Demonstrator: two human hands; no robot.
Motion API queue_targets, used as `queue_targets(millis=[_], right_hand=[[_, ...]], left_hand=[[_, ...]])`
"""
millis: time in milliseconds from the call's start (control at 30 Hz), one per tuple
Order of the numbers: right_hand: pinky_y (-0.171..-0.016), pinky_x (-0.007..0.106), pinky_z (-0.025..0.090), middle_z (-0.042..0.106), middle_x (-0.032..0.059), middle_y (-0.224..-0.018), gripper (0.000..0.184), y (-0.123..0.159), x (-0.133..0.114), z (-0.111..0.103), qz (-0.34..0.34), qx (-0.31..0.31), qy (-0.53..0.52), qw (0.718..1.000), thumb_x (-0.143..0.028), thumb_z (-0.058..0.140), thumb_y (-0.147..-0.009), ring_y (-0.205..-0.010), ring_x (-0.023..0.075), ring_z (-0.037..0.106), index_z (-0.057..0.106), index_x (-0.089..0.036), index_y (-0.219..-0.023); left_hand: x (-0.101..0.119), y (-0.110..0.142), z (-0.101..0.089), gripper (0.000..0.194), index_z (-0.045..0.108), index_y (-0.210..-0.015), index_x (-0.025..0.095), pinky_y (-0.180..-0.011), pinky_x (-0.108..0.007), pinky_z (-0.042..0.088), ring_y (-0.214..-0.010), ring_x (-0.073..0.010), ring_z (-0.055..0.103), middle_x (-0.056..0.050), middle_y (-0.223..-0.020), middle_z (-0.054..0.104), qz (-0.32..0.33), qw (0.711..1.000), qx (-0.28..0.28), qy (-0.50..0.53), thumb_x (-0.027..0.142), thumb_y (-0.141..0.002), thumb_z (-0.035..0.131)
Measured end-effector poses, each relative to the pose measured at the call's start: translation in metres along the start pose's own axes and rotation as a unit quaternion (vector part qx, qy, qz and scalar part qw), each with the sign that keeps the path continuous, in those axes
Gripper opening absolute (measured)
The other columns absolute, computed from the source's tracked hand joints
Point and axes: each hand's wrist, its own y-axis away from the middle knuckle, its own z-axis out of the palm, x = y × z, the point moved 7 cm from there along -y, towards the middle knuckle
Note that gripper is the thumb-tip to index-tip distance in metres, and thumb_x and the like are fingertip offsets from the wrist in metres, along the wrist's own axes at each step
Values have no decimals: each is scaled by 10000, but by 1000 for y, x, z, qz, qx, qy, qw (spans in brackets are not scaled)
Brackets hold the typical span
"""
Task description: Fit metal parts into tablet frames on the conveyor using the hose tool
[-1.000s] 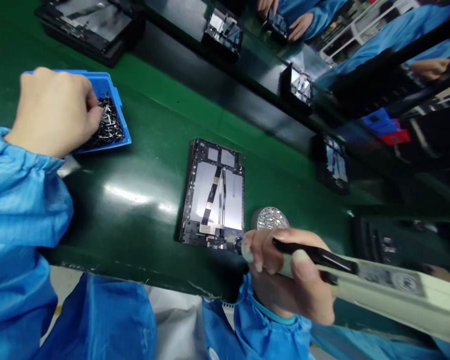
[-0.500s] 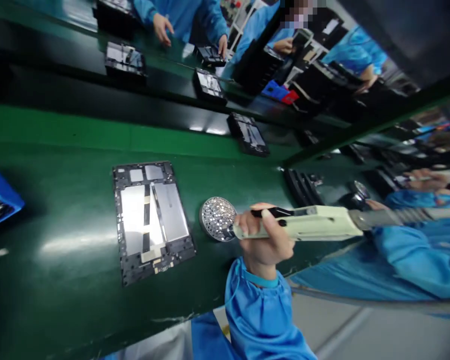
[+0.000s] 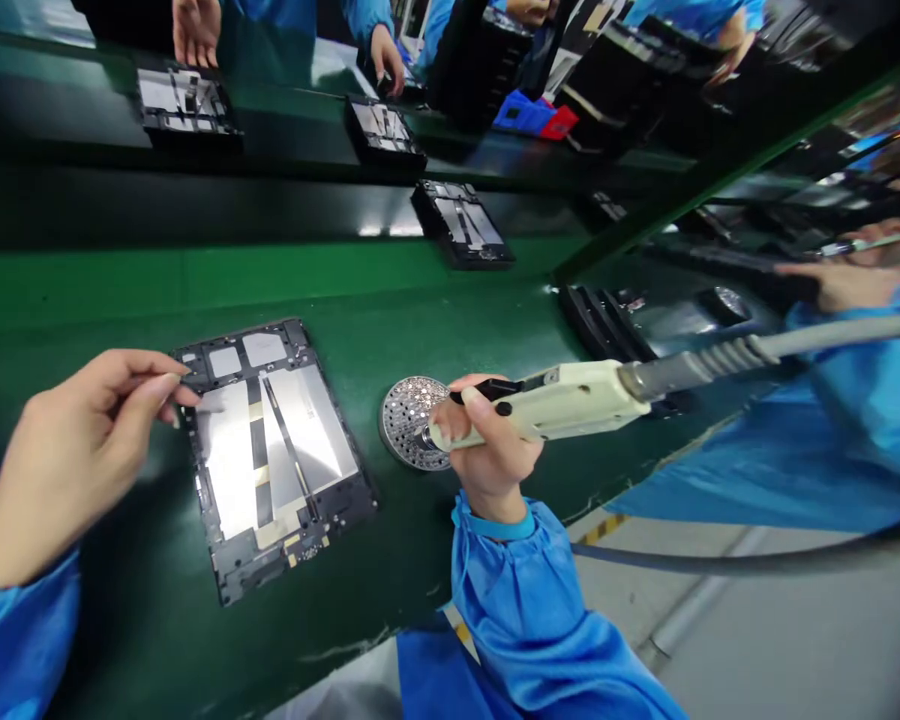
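Observation:
My right hand [image 3: 491, 450] is wrapped round a pale electric screwdriver [image 3: 570, 403] with a black lever. The driver's front end reaches over a round metal screw dish [image 3: 399, 425] with a perforated top. My left hand [image 3: 112, 430] is in a pinch at the upper left corner of an opened tablet [image 3: 317, 420]; a small dark bit shows by the fingertips, too little to name. The tablet lies flat on the green bench, its silver battery panels, dark ribbon cable and black frame facing up.
A raised dark line behind the bench carries several tablets in black trays [image 3: 465, 225]. Curved black parts [image 3: 600, 320] lie to the right, near a green post [image 3: 690, 190]. The driver's grey cable [image 3: 832, 335] runs off right. Co-workers in blue sleeves are opposite and at right.
My left hand has come in from the left to the tablet's corner. The right hand still holds the screwdriver over the screw dish. The view has shifted, and a co-worker's hands opposite have moved.

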Motion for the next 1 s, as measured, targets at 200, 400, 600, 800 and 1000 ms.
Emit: queue_targets(millis=[200, 400, 600, 800, 1000], right_hand=[[-396, 286, 444, 501, -83, -412, 160, 1, 3, -1, 19, 7, 4, 1000, -362, 824, -755, -337, 120, 469, 750, -221, -775], [-399, 304, 435, 486, -86, -421, 191, 2, 1, -2, 14, 22, 26, 999, -402, 826, -746, -338, 122, 447, 737, -235, -764], [-407, 309, 447, 487, -85, -398, 257, 1, -1, 1, 15, 21, 33, 999, -431, 860, -712, -332, 130, 467, 707, -225, -697], [-396, 323, 406, 529, -63, -410, 214, 4, 1, -4, 7, 17, 25, 1000, -392, 857, -708, -329, 136, 444, 794, -199, -775], [-404, 311, 408, 476, -74, -402, 229, 1, 5, -7, 2, 7, 11, 1000, -402, 853, -707, -329, 126, 436, 777, -193, -762]], left_hand=[[17, -9, 6, 245, 566, -1013, 310, -698, -352, 485, -770, -257, 698, 8, -877, 797, -4, 1000, -19, 18, 516, -882, 556], [0, -16, 0, 244, 682, -941, 264, -719, -321, 430, -738, -211, 637, 1, -844, 742, -7, 999, 29, 35, 487, -851, 643], [-21, -33, 3, 299, 777, -895, 204, -680, -292, 390, -670, -157, 558, -10, -801, 737, -84, 990, 39, 105, 445, -721, 749], [-31, -48, 15, 140, 727, -753, 177, -576, -261, 360, -554, -117, 460, 3, -619, 632, -145, 960, 44, 235, 292, -684, 769], [-36, -51, 18, 112, 705, -718, 177, -535, -250, 336, -544, -114, 469, -3, -619, 634, -164, 948, 38, 271, 271, -689, 758]])
